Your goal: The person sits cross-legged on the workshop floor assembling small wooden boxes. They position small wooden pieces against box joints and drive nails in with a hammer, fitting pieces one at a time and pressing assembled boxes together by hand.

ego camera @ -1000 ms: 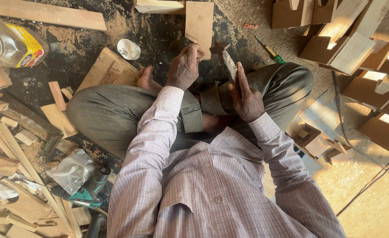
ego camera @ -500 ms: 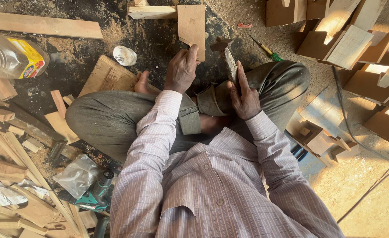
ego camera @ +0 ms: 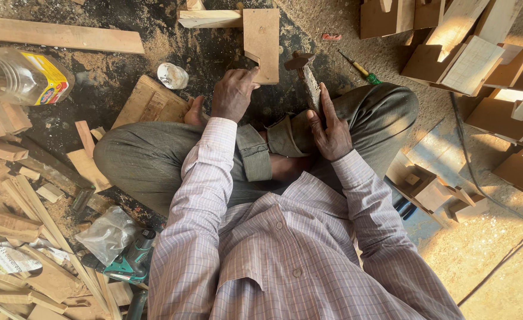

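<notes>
I sit cross-legged on a sawdust-covered floor. My left hand [ego camera: 233, 93] grips the near edge of a notched flat wooden board [ego camera: 262, 42] that lies on the floor ahead of my knees. My right hand [ego camera: 330, 129] is closed around the handle of a hammer [ego camera: 307, 74], whose dark head points away from me just right of the board. A pale wooden strip [ego camera: 209, 18] joins the board's far left side.
A clear plastic jar with a yellow label [ego camera: 21, 76] lies at the left. A long plank [ego camera: 60, 35] lies behind it, with wood offcuts [ego camera: 12, 207] nearer. A green drill [ego camera: 130, 264] and plastic bag [ego camera: 108, 234] lie by my left knee. Wooden pieces [ego camera: 469, 59] and a screwdriver [ego camera: 361, 68] lie at the right.
My view has drifted a little, shifting the scene up in the frame. Both hands keep their holds on the board and hammer with hardly any movement.
</notes>
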{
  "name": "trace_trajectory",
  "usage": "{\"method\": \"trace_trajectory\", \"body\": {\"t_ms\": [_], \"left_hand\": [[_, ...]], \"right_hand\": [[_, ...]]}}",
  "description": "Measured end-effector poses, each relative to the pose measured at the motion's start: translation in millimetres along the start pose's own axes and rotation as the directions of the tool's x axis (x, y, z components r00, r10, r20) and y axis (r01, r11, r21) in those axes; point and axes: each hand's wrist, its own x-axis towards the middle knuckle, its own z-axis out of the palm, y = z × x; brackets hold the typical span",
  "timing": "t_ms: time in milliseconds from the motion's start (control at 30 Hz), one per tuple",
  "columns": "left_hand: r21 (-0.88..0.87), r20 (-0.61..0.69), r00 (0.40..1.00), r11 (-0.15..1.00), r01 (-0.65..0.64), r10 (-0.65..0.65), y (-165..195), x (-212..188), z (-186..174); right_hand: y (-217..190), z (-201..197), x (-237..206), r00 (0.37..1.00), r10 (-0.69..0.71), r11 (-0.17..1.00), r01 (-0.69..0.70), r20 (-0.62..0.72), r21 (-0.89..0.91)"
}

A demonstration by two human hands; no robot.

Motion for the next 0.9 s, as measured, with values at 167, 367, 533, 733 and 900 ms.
{"method": "trace_trajectory", "body": {"t_ms": [167,367,533,733,900], "left_hand": [[-0.002,0.042,0.999,1.000,-0.013,0.013,-12,-1,7],[-0.036,0.027,1.000,0.999,-0.004,0.005,-15,0,4],[-0.039,0.026,1.000,0.999,0.004,-0.003,-17,0,2],[-0.031,0.056,0.998,0.999,0.022,-0.020,-24,-2,4],[-0.035,0.021,1.000,0.999,0.010,-0.009,-26,-4,6]], "right_hand": [[-2,3,2,1.000,-0.011,0.999,0.011,0.007,-0.031],[-5,7,0,0.998,0.025,0.992,-0.017,0.064,-0.123],[-12,11,0,0.986,-0.149,0.963,0.161,0.069,-0.218],[-24,14,-1,0.924,-0.377,0.906,0.356,-0.059,-0.228],[-28,19,4,0.967,0.052,0.836,0.096,0.251,-0.541]]}}
